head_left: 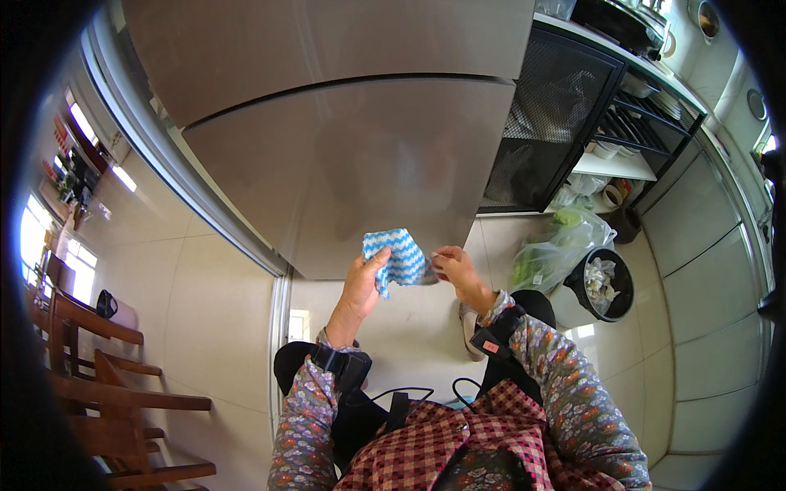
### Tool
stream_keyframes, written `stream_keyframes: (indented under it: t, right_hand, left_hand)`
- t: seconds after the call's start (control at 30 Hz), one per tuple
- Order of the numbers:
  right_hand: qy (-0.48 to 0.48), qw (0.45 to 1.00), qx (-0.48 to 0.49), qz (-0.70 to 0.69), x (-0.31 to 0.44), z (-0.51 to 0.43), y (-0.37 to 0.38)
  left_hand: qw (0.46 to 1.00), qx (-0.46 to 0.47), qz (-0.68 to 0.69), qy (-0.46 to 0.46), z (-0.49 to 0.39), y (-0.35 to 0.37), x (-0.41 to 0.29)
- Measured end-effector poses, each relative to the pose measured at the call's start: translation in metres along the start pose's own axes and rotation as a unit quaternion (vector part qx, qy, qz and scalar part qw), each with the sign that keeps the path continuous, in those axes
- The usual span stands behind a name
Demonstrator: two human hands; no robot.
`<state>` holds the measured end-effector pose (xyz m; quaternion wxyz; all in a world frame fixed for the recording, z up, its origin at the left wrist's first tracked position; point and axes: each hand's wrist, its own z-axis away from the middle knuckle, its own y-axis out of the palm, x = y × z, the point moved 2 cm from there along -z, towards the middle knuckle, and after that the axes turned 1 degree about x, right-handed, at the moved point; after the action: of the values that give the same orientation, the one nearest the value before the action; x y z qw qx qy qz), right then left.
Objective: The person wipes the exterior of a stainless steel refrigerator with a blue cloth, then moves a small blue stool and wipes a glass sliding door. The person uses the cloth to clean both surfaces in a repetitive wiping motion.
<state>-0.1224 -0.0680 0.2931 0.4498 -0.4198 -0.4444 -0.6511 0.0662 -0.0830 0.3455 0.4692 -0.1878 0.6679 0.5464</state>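
Note:
A blue-and-white wavy-striped cloth [399, 256] is held between my two hands, in front of the lower door of a brownish metallic refrigerator [368, 166]. My left hand [363, 283] grips the cloth's left side, thumb on top. My right hand [457, 270] pinches its right corner, where the cloth looks darker, between thumb and fingers. The cloth hangs partly bunched, and its lower edge is uneven. Whether it touches the door cannot be told.
On the right stand a black mesh-door cabinet [546, 110] with dishes, a plastic bag of green vegetables [562, 245] and a lined trash bin [625, 288]. A sliding-door track [279, 319] runs along the floor at left. Wooden chairs [123, 393] stand beyond it.

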Motion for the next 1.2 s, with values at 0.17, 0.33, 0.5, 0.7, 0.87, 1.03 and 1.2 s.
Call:
stream_keyframes:
  t: [0.17,0.33,0.5,0.7,0.87,1.03,1.2]
  right_hand:
    - [-0.071,0.992,0.099,0.042,0.006,0.015,0.003]
    - [-0.026,0.981,0.186,-0.045,0.003,0.016,0.022]
    - [-0.065,0.988,0.049,-0.134,0.032,0.001,-0.01]
    - [-0.289,0.94,-0.115,-0.14,0.176,-0.005,-0.09]
    - [-0.468,0.874,-0.119,-0.055,0.286,-0.046,-0.088]
    - [-0.525,0.796,-0.176,0.244,0.278,-0.081,-0.059]
    - [-0.492,0.827,-0.123,0.241,0.188,-0.1,-0.078]
  left_hand:
    - [0.997,0.021,0.022,-0.068,-0.003,-0.005,0.003]
    - [0.996,-0.006,-0.022,-0.085,-0.002,0.003,0.017]
    - [0.96,-0.043,-0.263,0.091,-0.006,-0.001,0.008]
    - [0.958,-0.065,-0.278,-0.001,0.001,-0.017,0.008]
    - [0.958,-0.067,-0.279,-0.004,0.0,-0.021,0.012]
    - [0.954,-0.07,-0.293,-0.009,-0.003,-0.026,0.012]
    - [0.951,-0.072,-0.297,-0.034,-0.001,-0.028,0.012]
